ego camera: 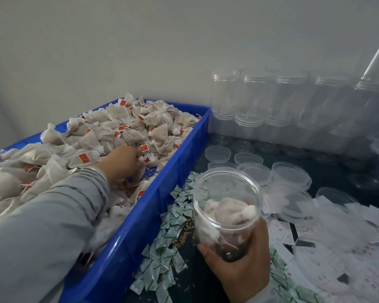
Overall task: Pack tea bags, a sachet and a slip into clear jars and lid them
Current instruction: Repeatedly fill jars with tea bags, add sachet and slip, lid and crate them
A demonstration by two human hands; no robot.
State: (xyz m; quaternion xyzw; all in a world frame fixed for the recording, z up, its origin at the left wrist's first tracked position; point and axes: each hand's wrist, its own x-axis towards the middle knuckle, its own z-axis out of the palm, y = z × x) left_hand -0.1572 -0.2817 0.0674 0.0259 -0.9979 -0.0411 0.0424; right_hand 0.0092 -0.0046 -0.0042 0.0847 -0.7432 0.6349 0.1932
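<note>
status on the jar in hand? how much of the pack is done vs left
Done: the open jar already holds several tea bags. In hand: the right hand grips that jar while the left hand reaches into the blue crate, fingers on tea bags. Left: a sachet, a slip, a lid. Empty jars wait stacked behind.

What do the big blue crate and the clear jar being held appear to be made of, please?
The big blue crate looks like moulded plastic: uniform colour and a glossy rim with soft highlights. The clear jar in the right hand seems to be thin transparent plastic rather than glass, though that is uncertain: tea bags show through its thin wall.
</note>
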